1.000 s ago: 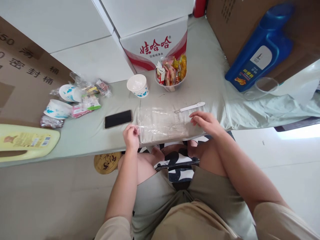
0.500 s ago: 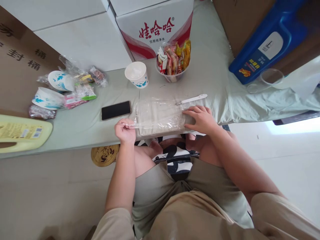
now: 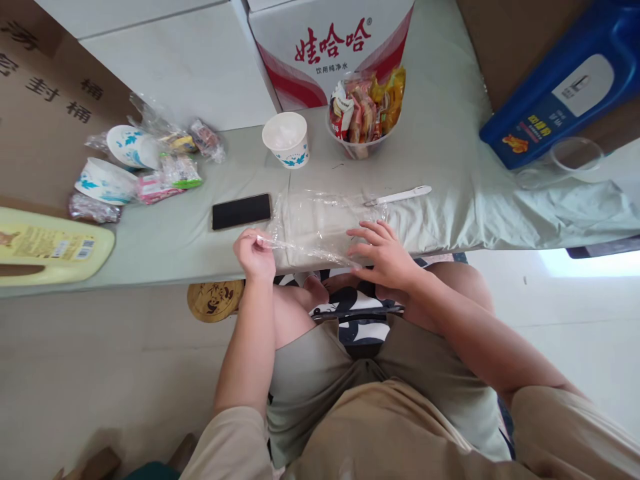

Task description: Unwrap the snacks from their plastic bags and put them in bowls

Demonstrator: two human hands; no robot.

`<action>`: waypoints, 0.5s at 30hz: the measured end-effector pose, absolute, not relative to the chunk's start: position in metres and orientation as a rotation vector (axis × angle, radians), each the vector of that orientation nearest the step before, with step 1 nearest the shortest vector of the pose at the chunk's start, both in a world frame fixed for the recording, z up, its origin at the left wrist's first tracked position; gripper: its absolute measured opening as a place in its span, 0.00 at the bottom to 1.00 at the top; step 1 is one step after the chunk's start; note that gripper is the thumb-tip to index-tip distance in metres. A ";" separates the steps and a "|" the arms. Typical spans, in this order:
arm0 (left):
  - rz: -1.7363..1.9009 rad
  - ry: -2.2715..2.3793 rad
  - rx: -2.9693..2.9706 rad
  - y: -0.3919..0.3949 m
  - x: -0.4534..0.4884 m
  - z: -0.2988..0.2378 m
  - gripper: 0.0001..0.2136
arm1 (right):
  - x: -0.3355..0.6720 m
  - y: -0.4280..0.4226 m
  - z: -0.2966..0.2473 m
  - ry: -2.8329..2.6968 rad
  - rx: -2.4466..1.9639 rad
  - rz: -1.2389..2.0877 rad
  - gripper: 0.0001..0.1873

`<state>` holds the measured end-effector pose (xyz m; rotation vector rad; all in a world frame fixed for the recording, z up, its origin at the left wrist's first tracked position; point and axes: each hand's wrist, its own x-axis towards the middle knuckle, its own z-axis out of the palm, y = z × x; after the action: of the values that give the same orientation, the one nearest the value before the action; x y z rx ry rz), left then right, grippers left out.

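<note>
Left hand [image 3: 255, 252] is pinched shut on the near corner of the plastic sheet [image 3: 320, 223], lifting that edge a little. Right hand [image 3: 383, 257] lies open on it, fingers spread, pressing it to the desk [image 3: 165, 247]. The sheet sits just right of the phone [image 3: 241, 211], at the desk's front edge. This looks like the pull-and-smooth stage. Any further tug would call for the right hand to stay firm, since thin film creases easily.

A green cloth covers the desk. Behind the phone stands a paper cup [image 3: 286, 139], with a bowl of snacks [image 3: 365, 110] further right of it. A white plastic knife [image 3: 399, 196] lies well right of the phone, beyond the sheet. Paper bowls [image 3: 105, 180] and a yellow bottle [image 3: 50, 243] are off to the phone's left. A carton [image 3: 330, 47] stands at the back, against white wall tiles.
</note>
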<state>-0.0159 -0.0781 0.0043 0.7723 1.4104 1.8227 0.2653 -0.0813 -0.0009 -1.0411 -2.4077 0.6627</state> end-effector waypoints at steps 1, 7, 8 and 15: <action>1.831 1.418 0.768 -0.078 -0.017 0.002 0.20 | 0.265 -0.081 0.000 -2.350 -1.030 0.706 0.08; 1.672 1.502 0.993 -0.083 -0.021 -0.013 0.11 | 0.280 -0.077 0.008 -1.708 -1.103 1.039 0.09; 1.611 1.518 1.080 -0.084 -0.020 -0.014 0.10 | 0.282 -0.076 0.008 -1.615 -1.139 1.055 0.10; 1.398 1.566 1.189 -0.082 -0.004 -0.017 0.17 | 0.281 -0.065 0.001 -1.389 -1.351 0.993 0.16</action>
<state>-0.0039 -0.0817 -0.0166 1.1889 1.5658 1.3979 0.2807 -0.0650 0.0014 -1.3512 -1.3893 0.9929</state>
